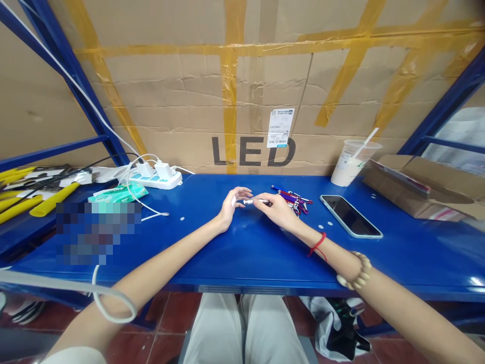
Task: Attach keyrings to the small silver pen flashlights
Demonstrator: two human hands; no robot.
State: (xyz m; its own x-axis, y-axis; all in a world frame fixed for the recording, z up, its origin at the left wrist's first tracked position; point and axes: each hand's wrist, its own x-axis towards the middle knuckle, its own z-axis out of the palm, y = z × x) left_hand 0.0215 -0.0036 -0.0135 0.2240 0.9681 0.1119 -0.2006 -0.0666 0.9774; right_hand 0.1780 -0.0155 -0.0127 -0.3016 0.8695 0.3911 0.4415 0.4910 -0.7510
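Note:
My right hand (278, 208) rests on the blue table (242, 253) and grips a small silver pen-shaped light (256, 201), its tip pointing left. My left hand (232, 204) is open just left of that tip, palm turned toward it, and a pale spot of light shows on the palm. Just behind my right hand lies a small heap of similar pen lights with keyring clips (293, 198), red, blue and purple.
A phone (350, 216) lies face up to the right, near a plastic cup with a straw (354, 163) and a flat cardboard box (420, 189). At the left sit a white power strip with chargers (157, 175), cables, a green packet (119, 192) and yellow tools (53, 200). A taped cardboard wall stands behind.

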